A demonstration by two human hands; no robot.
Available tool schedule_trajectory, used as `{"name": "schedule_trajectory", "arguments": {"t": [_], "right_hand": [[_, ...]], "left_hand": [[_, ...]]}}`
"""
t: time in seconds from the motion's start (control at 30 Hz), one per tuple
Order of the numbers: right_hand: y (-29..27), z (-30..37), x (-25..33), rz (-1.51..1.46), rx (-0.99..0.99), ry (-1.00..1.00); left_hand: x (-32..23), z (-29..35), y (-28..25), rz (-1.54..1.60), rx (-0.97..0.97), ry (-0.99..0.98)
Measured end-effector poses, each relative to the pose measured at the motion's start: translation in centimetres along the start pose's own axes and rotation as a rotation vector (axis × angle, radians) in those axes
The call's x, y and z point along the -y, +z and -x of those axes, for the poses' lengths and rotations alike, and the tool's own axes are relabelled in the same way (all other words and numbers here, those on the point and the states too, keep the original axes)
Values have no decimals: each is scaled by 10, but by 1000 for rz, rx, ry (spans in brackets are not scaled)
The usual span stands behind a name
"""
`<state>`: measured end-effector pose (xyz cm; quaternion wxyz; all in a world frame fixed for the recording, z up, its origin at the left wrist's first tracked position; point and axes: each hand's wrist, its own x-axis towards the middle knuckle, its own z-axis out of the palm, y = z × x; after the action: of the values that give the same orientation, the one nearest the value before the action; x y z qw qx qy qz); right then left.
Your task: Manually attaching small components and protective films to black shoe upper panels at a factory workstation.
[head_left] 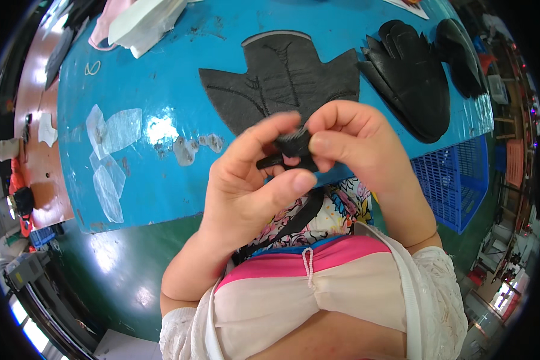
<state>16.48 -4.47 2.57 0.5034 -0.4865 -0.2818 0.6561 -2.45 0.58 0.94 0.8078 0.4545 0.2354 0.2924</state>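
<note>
In front of my body I hold a small black, leather-like piece (295, 146) between both hands, just off the table's near edge. My left hand (237, 186) is curled round its lower and left side, with the thumb below. On the other side my right hand (366, 141) pinches its edge between thumb and fingertips. The fingers cover much of the piece, so its full shape is hidden. Beyond my hands lies a large flat dark grey cut piece (279, 72) with black lines across it. To its right sits a stack of black cut pieces (414, 84).
The blue table (168, 78) carries translucent film scraps (117, 132) at left and white material (147, 27) at the back. More black pieces (462, 60) lie far right. A blue plastic crate (453, 180) stands beside the table's right front. A brown table (39, 150) is at far left.
</note>
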Motion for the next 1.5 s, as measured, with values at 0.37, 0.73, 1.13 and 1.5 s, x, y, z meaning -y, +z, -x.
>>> {"name": "schedule_trajectory", "arguments": {"t": [0.37,0.73,1.13,1.5], "right_hand": [[12,18,-20,580,-86,-500],[4,14,-19,672,-59,-571],[-5,14,-2,-8,257,192],[-17,8,3,628,3,-399]], "left_hand": [[17,9,4,-295,-146,277],[20,4,5,-230,-140,239],[2,-12,4,-512,35,324],[-10,-24,-6,-924,-60,482]]}}
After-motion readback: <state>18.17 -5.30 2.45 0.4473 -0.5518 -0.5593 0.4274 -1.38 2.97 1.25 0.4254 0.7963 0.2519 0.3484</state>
